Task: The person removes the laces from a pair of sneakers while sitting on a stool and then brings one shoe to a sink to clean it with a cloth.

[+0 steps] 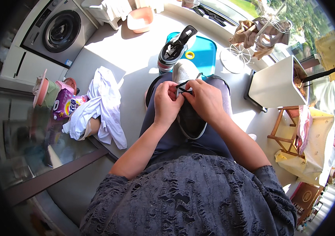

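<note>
A sneaker with a white toe (185,70) and a black heel end rests lengthwise on my lap, toe pointing away from me. Black shoelace (182,85) runs between my two hands above the shoe's tongue area. The fingertips of my left hand (167,101) pinch one part of the lace. From the other side, my right hand (204,98) grips another part with thumb and forefinger. Fingers cover much of the lacing, so its path is partly hidden. Just beyond the toe stands a second sneaker (171,54), grey and black, its tongue raised.
A teal lid or board (204,62) bearing a yellow ring (189,55) lies past my knees. White cloth (104,97) drapes at left near a purple detergent bag (67,104). A white planter (273,84) and wooden stool (285,129) stand right; a washing machine (58,32) is back left.
</note>
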`<state>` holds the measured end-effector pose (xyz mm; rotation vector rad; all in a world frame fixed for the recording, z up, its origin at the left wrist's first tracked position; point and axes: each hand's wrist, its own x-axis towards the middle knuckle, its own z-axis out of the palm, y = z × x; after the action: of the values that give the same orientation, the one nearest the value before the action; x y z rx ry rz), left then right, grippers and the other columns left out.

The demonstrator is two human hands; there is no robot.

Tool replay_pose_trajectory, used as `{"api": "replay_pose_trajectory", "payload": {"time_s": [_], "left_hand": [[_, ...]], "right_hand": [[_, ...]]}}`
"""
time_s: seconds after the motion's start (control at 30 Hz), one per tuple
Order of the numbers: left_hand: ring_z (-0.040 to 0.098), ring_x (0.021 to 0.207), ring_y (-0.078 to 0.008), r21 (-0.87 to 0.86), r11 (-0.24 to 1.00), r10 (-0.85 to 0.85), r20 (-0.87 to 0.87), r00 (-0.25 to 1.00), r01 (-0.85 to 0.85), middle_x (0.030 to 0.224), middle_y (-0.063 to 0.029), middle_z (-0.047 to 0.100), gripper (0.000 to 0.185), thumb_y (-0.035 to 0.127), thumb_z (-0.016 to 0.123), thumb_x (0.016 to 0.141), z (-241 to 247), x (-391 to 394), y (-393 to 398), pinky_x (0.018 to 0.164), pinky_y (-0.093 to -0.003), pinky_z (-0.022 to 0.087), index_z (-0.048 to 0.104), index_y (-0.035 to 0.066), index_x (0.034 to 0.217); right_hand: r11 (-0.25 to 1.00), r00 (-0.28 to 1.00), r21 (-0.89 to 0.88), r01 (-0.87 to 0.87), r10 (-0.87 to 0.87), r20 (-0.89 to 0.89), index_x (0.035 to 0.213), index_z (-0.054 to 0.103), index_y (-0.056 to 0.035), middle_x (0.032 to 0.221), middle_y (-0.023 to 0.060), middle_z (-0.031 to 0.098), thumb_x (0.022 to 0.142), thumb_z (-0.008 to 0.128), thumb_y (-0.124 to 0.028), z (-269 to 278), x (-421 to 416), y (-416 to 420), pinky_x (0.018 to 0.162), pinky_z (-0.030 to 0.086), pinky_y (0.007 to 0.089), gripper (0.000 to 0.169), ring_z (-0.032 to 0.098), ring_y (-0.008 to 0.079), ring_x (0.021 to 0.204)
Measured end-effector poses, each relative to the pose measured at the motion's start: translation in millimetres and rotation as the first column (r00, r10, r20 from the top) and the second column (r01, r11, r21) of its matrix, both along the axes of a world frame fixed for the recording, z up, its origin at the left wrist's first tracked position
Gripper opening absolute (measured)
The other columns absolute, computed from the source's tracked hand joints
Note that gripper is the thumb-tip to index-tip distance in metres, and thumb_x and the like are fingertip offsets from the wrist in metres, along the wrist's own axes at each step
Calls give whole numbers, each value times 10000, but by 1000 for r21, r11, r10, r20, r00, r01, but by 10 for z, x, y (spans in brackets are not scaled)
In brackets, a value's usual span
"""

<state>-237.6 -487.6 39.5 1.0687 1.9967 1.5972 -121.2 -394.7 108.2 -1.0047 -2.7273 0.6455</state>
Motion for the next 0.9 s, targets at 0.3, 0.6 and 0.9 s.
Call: {"api": "replay_pose_trajectory", "payload": {"time_s": [0.3,0.6,0.9], "left_hand": [[602,688,-94,-24,1000,3,-88,996,-5,868,-43,631,225,-21,746,780,11,-26,-19,633,-241,506,636,-5,975],[580,668,-84,-56,995,78,-54,996,-81,796,-17,633,282,-31,713,709,102,-65,-56,617,-226,507,667,2,986],[558,645,-91,-42,996,71,-91,993,-75,776,-19,605,256,-38,684,693,123,-53,-22,604,-235,495,650,8,943]], "right_hand": [[987,992,130,-90,101,-80,865,672,-88,836,100,709,823,697,-202,-250,-143,49,677,545,396,124,707,292,772],[897,869,-197,-395,435,237,891,669,-65,808,115,708,897,600,-169,236,245,162,713,538,431,125,706,312,813],[628,966,-775,-63,234,112,972,622,-22,796,102,597,941,672,-112,515,2091,87,745,490,350,108,568,219,761]]}}
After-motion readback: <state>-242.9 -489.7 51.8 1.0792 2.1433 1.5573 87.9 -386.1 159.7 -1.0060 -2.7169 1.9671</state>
